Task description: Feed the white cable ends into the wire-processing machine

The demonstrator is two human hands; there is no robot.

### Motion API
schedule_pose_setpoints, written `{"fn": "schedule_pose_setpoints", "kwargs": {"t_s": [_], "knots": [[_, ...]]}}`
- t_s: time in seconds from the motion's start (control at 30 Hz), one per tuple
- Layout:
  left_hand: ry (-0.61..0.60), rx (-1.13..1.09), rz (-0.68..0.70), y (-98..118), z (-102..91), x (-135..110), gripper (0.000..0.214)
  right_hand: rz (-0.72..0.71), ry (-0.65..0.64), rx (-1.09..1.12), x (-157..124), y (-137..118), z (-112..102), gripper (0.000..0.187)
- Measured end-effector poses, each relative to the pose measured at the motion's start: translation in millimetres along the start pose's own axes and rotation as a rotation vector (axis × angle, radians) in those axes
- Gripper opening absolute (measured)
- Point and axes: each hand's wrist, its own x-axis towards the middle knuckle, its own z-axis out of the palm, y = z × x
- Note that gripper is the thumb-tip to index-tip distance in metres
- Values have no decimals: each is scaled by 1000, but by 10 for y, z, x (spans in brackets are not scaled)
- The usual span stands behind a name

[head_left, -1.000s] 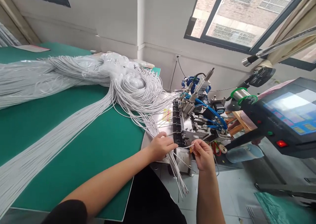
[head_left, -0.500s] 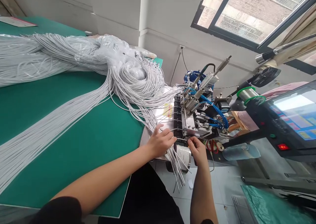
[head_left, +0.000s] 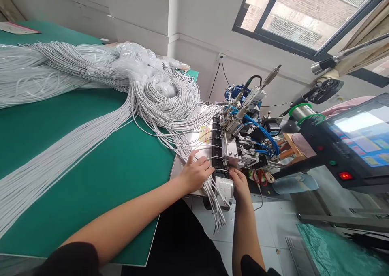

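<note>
My left hand (head_left: 197, 171) rests on the metal plate of a small machine, fingers closed around thin white wires (head_left: 212, 195) that hang over the table's edge. My right hand (head_left: 238, 183) sits just to its right, fingertips pinched on one wire end at the near end of the black slotted fixture (head_left: 216, 144). Several wires lie across that fixture. The machine head (head_left: 243, 144), with blue air hoses, stands right behind my right hand.
A big heap of white wires (head_left: 91, 81), partly in clear plastic, spreads over the green table mat (head_left: 100, 174). A black touch-screen controller (head_left: 355, 142) stands at right, with a solder-wire spool (head_left: 299, 112) and a small fan (head_left: 325, 90) behind it. Tiled floor lies below.
My right hand has moved from in front of the machine, where it held a wire end in the air, down to the fixture's near end. My left hand stays on the wires. The view shifted slightly.
</note>
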Motion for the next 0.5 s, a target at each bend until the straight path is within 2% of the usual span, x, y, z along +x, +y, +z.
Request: {"fn": "schedule_pose_setpoints", "kwargs": {"t_s": [0.17, 0.33, 0.5], "knots": [[12, -11, 26, -12, 21, -18, 31, 18, 26, 29, -52, 65, -31, 37], [-65, -16, 14, -21, 31, -37, 32, -140, 111, -334, -218, 10, -157, 39], [-113, -31, -90, -20, 11, -39, 39, -316, 171, -569, -475, -286, -193, 37]]}}
